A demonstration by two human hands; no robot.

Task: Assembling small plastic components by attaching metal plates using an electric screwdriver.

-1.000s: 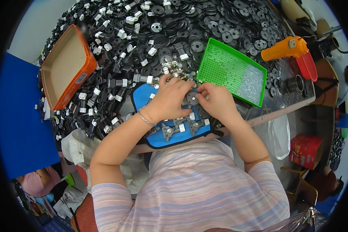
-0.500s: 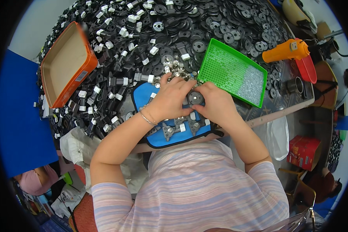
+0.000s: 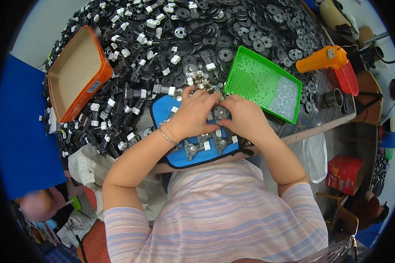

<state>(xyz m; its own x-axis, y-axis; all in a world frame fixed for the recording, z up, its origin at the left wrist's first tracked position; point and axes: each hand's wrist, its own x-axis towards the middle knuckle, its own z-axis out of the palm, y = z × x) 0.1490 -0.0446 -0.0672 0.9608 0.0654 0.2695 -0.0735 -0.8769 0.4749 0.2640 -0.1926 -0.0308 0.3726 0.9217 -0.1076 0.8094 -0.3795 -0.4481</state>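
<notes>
My left hand point(image 3: 194, 113) and my right hand point(image 3: 246, 117) curl in from both sides around a round black plastic disc point(image 3: 221, 112) with a metal piece at its centre. Thumbs and fingers close on its rim; part of what lies under them is hidden. Beneath is a blue mat point(image 3: 183, 160) with a black border. Several dark plastic parts with white ends lie on the mat, among them one point(image 3: 192, 150) below my left hand and another point(image 3: 222, 143) below the disc. Beyond my fingertips is a small heap of shiny metal pieces point(image 3: 199, 79).
Behind the mat spreads a large pile of black discs point(image 3: 259, 44) and black-and-white parts point(image 3: 114, 57). A green tray point(image 3: 250, 72) with small silvery pieces stands right, an orange-rimmed box point(image 3: 77, 70) left. An orange power tool point(image 3: 322, 59), red tray point(image 3: 347, 79) and metal cup point(image 3: 334, 97) are farther right.
Both hands stay around the disc, with barely any finger movement. The whole view has shifted very slightly. At the lower left, a person in pink has moved.
</notes>
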